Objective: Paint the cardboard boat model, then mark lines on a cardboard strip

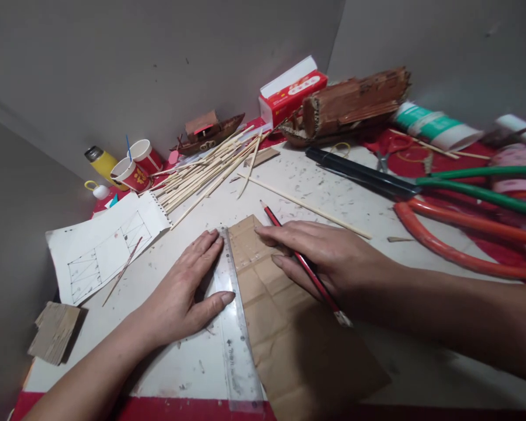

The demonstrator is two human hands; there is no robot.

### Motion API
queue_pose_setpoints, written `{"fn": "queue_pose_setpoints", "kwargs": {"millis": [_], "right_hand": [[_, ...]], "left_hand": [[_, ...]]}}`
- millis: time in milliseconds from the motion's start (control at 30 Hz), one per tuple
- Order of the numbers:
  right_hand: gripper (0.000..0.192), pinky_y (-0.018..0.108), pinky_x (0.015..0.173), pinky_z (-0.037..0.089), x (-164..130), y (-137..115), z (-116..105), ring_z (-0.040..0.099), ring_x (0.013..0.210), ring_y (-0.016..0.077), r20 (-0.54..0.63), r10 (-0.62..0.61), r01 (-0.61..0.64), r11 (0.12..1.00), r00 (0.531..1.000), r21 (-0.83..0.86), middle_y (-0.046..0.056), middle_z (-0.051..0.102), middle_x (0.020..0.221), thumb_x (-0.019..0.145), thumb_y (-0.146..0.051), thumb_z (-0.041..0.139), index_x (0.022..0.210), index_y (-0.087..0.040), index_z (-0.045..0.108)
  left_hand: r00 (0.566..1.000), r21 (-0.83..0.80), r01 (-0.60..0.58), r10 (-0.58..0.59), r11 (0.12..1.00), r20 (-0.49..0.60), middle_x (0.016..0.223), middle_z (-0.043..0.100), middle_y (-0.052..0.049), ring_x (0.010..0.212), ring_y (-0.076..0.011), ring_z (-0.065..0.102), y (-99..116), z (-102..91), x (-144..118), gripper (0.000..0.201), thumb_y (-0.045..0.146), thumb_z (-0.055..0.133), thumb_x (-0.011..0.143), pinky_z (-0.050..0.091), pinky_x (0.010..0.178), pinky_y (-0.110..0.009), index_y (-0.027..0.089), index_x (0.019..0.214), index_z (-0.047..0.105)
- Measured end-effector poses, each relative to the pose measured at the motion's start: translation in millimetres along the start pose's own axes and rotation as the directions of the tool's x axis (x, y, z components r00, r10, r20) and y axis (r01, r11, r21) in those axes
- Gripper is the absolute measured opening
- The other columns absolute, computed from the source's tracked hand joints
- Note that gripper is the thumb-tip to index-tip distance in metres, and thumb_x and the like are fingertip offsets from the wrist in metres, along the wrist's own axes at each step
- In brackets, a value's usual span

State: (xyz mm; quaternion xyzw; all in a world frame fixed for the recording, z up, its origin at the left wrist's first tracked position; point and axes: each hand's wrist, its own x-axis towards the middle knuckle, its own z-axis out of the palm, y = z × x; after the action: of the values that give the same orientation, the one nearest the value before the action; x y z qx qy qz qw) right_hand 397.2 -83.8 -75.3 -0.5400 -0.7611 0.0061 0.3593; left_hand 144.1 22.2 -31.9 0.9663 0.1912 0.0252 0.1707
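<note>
A person's two bare hands rested on a pale, scuffed table (315, 187). A strip of brown cardboard (284, 316) lay flat in front of them, its long axis running from the near right edge away toward the upper left. A clear plastic ruler (239, 351) lay along the cardboard's left edge, pointing the same way, its far end near the cardboard's far corner.

The left hand (188, 286) lay flat, palm down, fingers spread a little, the thumb pressing on the ruler. The right hand (328, 257) pressed the cardboard with extended fingertips close together, while a red and black pencil (304, 263) sat tucked between its fingers, tip pointing away to the upper left.

To the left lay a sheet of paper (105, 245) with a ruled drawing. Beyond it was a heap of thin wooden sticks (201, 172), two red paper cups (135, 166) and a small model boat (208, 131).
</note>
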Motion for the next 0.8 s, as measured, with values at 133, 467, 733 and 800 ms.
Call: {"fn": "queue_pose_setpoints", "kwargs": {"millis": [133, 467, 733, 800], "right_hand": [[0.036, 0.035, 0.080, 0.058, 0.1, 0.9, 0.2, 0.070, 0.098, 0.0237, 0.012, 0.015, -0.015, 0.999, 1.000, 0.032, 0.015, 0.073, 0.108, 0.094, -0.022, 0.048, 0.126, -0.009, 0.061], [0.039, 0.039, 0.080, 0.056, 4.4, -0.8, -2.2, 0.068, 0.096, 0.0254, 0.045, 0.056, -0.060, 0.993, 0.997, 0.102, 0.017, 0.072, 0.106, 0.093, -0.020, 0.049, 0.128, -0.009, 0.061], [0.039, 0.041, 0.080, 0.056, 4.6, -0.9, -3.1, 0.068, 0.098, 0.0265, 0.071, 0.087, -0.095, 0.988, 0.994, 0.122, 0.017, 0.072, 0.107, 0.094, -0.023, 0.047, 0.129, -0.011, 0.061], [0.039, 0.040, 0.081, 0.056, 4.1, -0.9, -2.8, 0.068, 0.098, 0.0262, 0.060, 0.077, -0.084, 0.990, 0.995, 0.115, 0.016, 0.072, 0.107, 0.093, -0.023, 0.048, 0.129, -0.010, 0.061]], "left_hand": [[1.000, 0.015, 0.003, -0.004, 1.000, 0.015, 0.166, 0.018, -0.012, 0.151, -0.0311, 0.020, -0.8, -1.6, -0.2, 0.078, 0.046, 0.055, 0.095, 0.026, 0.120, -0.054, 0.025, 0.159, 0.014], [0.998, 0.040, 0.035, -0.037, 0.999, 0.041, 0.163, 0.023, -0.013, 0.149, -0.0368, 0.024, 2.0, -4.9, 4.2, 0.077, 0.046, 0.056, 0.094, 0.030, 0.118, -0.057, 0.026, 0.158, 0.018], [1.000, 0.030, -0.029, 0.029, 0.999, -0.008, 0.163, 0.026, -0.013, 0.149, -0.0348, 0.025, -2.1, -0.9, 5.1, 0.079, 0.043, 0.059, 0.092, 0.029, 0.119, -0.057, 0.027, 0.157, 0.018], [0.999, 0.032, -0.030, 0.030, 0.999, -0.011, 0.162, 0.028, -0.013, 0.148, -0.0350, 0.026, -1.6, -1.1, 5.8, 0.079, 0.043, 0.059, 0.092, 0.029, 0.119, -0.057, 0.028, 0.158, 0.018]]}}
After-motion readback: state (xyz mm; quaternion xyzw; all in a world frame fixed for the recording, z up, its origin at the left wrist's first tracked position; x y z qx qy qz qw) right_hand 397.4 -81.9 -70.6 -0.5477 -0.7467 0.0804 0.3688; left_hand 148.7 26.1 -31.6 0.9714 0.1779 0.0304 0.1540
